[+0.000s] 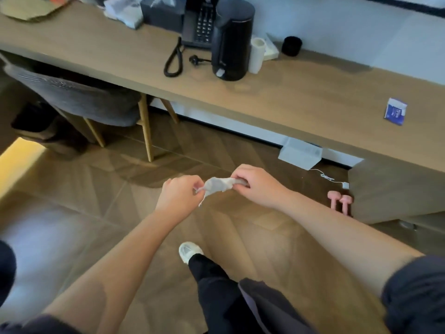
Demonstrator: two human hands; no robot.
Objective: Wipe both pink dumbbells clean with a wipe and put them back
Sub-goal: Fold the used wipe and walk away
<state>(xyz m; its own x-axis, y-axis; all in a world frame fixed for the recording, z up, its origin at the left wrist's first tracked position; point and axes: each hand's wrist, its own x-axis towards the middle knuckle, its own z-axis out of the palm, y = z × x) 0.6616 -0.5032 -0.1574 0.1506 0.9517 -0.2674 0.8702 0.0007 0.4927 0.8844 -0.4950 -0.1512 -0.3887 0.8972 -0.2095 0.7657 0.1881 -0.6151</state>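
Note:
A crumpled white wipe [218,184] is stretched between both my hands in mid-air above the wooden floor. My left hand [179,195] pinches its left end. My right hand [255,183] grips its right end with curled fingers. Two pink dumbbells [339,201] lie side by side on the floor to the right, against the base of a brown cabinet [395,191]. They are well apart from both hands. An opened blue and white wipe packet [396,111] lies on the long wooden desk [289,102] at the right.
On the desk stand a black kettle [232,39], a black phone [201,22] with coiled cord, a white roll [257,55] and a small black cup [291,45]. A grey chair [79,100] is tucked under the desk at left. A white box [301,153] and cable lie on the floor.

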